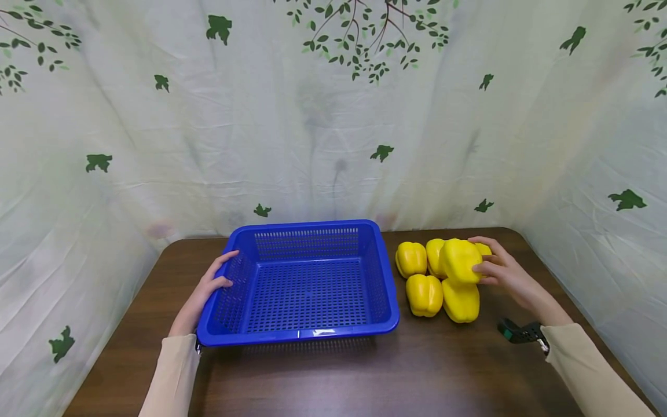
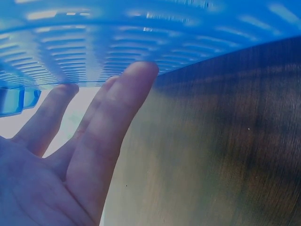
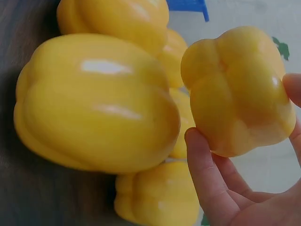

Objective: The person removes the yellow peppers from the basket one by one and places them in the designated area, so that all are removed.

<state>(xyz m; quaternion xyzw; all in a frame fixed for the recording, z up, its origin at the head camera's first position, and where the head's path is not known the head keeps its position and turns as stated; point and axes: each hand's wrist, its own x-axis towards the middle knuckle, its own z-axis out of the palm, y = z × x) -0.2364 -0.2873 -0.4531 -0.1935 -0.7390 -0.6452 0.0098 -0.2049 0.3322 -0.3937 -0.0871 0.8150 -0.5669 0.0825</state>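
Observation:
A blue plastic basket [image 1: 307,295] with slotted walls stands on the table, and nothing lies inside it. My left hand [image 1: 202,292] grips its left rim, with two digits showing over the edge. Other fingers [image 2: 110,113] rest against the slotted outer side in the left wrist view. On the right, my right hand [image 1: 513,281] holds a yellow bell pepper [image 1: 461,260] between thumb and fingers. In the right wrist view this pepper [image 3: 240,89] is raised beside the others, its lobed end showing.
Several more yellow bell peppers [image 1: 424,295] sit grouped right of the basket, partly behind the held one. The brown wooden table [image 1: 312,382] ends at a pale curtain [image 1: 323,145] with leaf prints. A black wrist strap [image 1: 521,332] sits at the right wrist.

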